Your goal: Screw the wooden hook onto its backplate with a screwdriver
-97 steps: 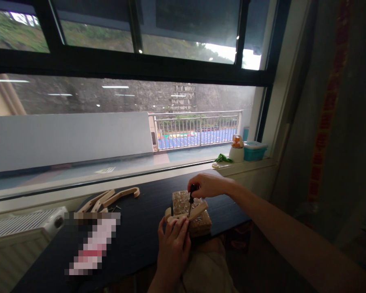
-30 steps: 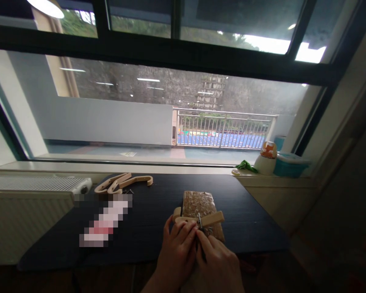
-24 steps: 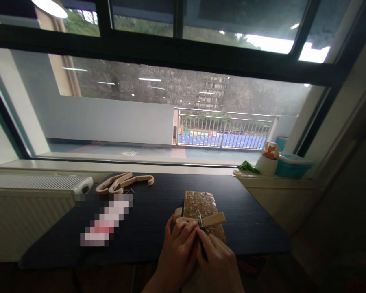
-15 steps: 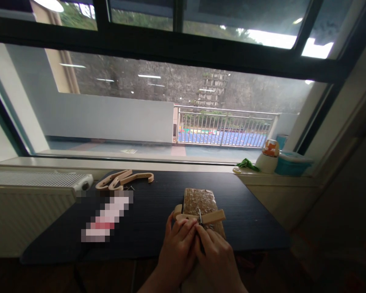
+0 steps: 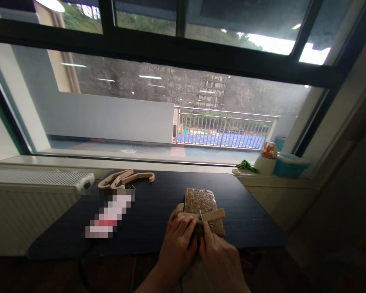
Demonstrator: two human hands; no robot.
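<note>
A pale wooden hook-shaped piece (image 5: 215,215) lies across a brown, rough, shiny block (image 5: 199,198) on the dark table. My left hand (image 5: 179,240) is closed over the left part of the wooden piece, pressing it against the block. A thin metal pin or screw (image 5: 201,215) stands up at the middle of the wood. My right hand (image 5: 219,252) is curled beside it, index fingertip at the metal, fingers closed. A small dark thing shows between the hands; its kind is unclear.
Several similar wooden hooks (image 5: 122,178) lie at the table's back left, with small screws (image 5: 131,187) beside them. A blurred pink-and-white item (image 5: 112,215) is nearer. A radiator (image 5: 39,207) stands left; a teal box (image 5: 289,167) sits on the windowsill at right.
My right hand has shifted slightly right and down, its index finger now straighter along the metal piece. The metal piece leans a little differently. My left hand stays on the wood.
</note>
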